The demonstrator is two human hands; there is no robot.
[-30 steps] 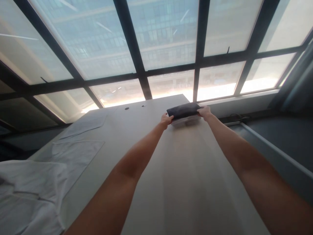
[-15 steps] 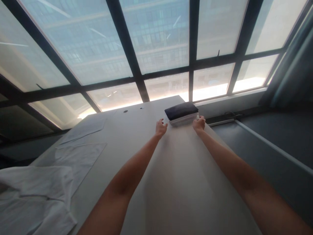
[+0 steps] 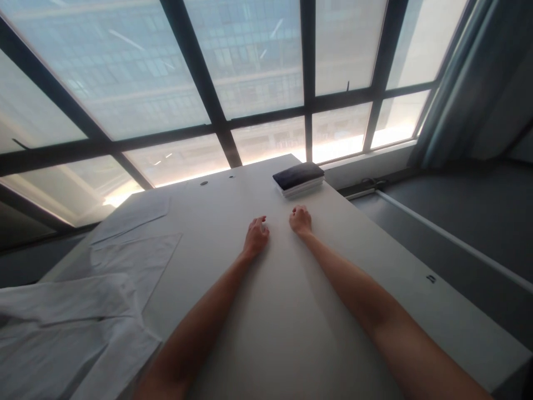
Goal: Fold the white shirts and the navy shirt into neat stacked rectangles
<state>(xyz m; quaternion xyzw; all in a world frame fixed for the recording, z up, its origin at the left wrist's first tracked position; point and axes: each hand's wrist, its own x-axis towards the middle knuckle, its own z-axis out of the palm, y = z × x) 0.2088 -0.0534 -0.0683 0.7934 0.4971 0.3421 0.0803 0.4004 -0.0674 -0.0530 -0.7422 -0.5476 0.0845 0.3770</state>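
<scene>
A small stack of folded cloth lies near the far right end of the white table [image 3: 283,311], a dark folded cloth [image 3: 298,175] on top and white folded cloth [image 3: 303,190] under it. Short of the stack, my left hand [image 3: 256,236] is over the table with thumb and fingers loosely bent and apart, holding nothing. My right hand [image 3: 300,220] is closer to the stack but apart from it. Its fingers are curled in, and no object shows in them.
Rumpled white garments [image 3: 83,328] spread along the left side of the table, with a flat white cloth [image 3: 133,222] beyond them. Framed windows [image 3: 254,55] rise behind the table. A curtain [image 3: 449,100] hangs at the right, and a pale rail [image 3: 449,236] runs near the floor.
Both hands have come away from the sides of the folded stack and drawn back toward me. The stack stays on the table. The view has turned slightly right.
</scene>
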